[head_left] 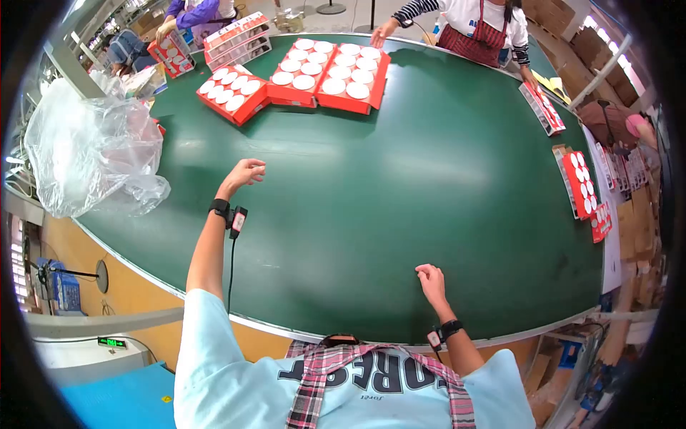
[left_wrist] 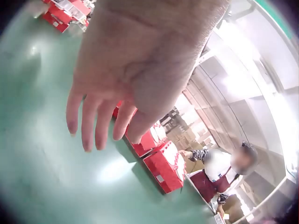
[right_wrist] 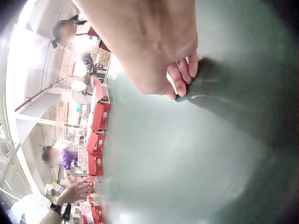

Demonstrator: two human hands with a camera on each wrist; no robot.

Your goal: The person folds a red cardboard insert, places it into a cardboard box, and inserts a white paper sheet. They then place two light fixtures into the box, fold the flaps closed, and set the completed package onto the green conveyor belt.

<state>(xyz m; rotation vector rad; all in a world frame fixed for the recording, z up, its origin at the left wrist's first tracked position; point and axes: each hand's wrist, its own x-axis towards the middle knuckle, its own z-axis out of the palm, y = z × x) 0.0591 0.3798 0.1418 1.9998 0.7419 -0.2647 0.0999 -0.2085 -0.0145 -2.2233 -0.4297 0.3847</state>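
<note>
My left hand (head_left: 244, 174) is held out over the green table (head_left: 343, 207), left of the middle. In the left wrist view its fingers (left_wrist: 99, 123) are spread a little and relaxed, with nothing in them. Close over the table's near side, my right hand (head_left: 433, 283) has loosely bent fingers (right_wrist: 180, 77) and casts a dark shadow. Nearest to the left hand, at the far side, are red boxes: a tilted one (head_left: 243, 114) and two side by side, a middle box (head_left: 291, 98) and a right box (head_left: 379, 84). White round pieces lie in rows on them.
A clear plastic bag (head_left: 96, 146) bulges over the left edge. More red packs, including one with white rounds (head_left: 580, 187), lie along the right edge. Across the table, a person in a dark red apron (head_left: 480, 36) touches boxes; another in purple sleeves (head_left: 196, 16) handles a carton (head_left: 171, 56).
</note>
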